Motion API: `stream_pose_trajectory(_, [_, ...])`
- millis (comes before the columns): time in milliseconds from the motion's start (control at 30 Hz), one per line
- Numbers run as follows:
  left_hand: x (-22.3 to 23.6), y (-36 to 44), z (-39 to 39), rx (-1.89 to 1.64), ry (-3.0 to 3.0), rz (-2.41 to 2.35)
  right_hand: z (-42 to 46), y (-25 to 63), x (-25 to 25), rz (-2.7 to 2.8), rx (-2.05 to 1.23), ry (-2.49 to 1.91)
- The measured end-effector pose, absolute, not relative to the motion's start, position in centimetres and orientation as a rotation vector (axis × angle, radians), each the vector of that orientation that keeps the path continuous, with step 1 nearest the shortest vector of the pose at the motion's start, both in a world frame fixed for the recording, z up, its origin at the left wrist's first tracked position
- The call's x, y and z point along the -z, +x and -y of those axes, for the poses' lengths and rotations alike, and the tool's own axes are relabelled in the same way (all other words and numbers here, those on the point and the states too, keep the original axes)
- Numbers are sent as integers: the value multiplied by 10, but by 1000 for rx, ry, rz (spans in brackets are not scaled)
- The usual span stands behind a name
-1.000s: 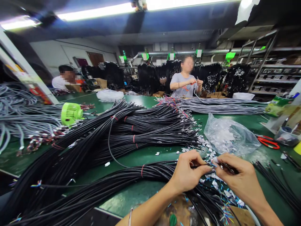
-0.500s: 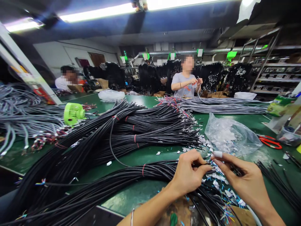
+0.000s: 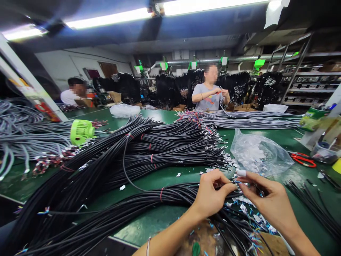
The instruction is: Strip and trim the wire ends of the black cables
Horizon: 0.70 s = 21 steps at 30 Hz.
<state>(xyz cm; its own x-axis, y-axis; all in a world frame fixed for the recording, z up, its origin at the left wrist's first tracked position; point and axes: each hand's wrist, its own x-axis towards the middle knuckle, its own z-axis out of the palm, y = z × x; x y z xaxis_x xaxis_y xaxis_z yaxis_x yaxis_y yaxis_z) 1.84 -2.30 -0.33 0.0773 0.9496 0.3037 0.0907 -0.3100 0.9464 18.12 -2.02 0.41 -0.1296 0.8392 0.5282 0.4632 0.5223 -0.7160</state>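
Observation:
My left hand [image 3: 213,193] pinches a black cable close to its end, thumb against forefinger. Facing it, my right hand [image 3: 269,195], with a white cover on one fingertip, pinches the thin blue and white wires [image 3: 238,181] at that end. The fingers partly hide these wires. Beneath my left wrist runs a black cable bundle [image 3: 128,202] tied with a red band. Cable ends with coloured wires [image 3: 255,241] fan out below my hands, among white and blue scraps [image 3: 243,208].
Tied black cable bundles [image 3: 170,156] lie beyond my hands on the green table [image 3: 149,220]. To the right are a clear plastic bag [image 3: 261,153], red-handled scissors [image 3: 303,160] and loose black cables [image 3: 314,209]. A green fan [image 3: 82,132] stands left. A co-worker [image 3: 209,94] handles grey cables [image 3: 255,119] opposite.
Blue wire strands now show between my fingertips, where a dark end showed before. Both hands stay close together. The whole view has shifted slightly.

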Motion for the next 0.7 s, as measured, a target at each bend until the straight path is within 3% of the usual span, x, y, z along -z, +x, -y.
stream_pose_trajectory(100, [3,18,21,-1301,1504,-1047,17,184,1,1736,-515,-1149])
stream_pose_trajectory(333, [5,16,19,-1205,1541,-1042,24,184,1,1690,-243,-1134])
stream_pose_trajectory(700, [-1,16,23,-1191,1429,-1050,23,183,13,1756,-268,-1028])
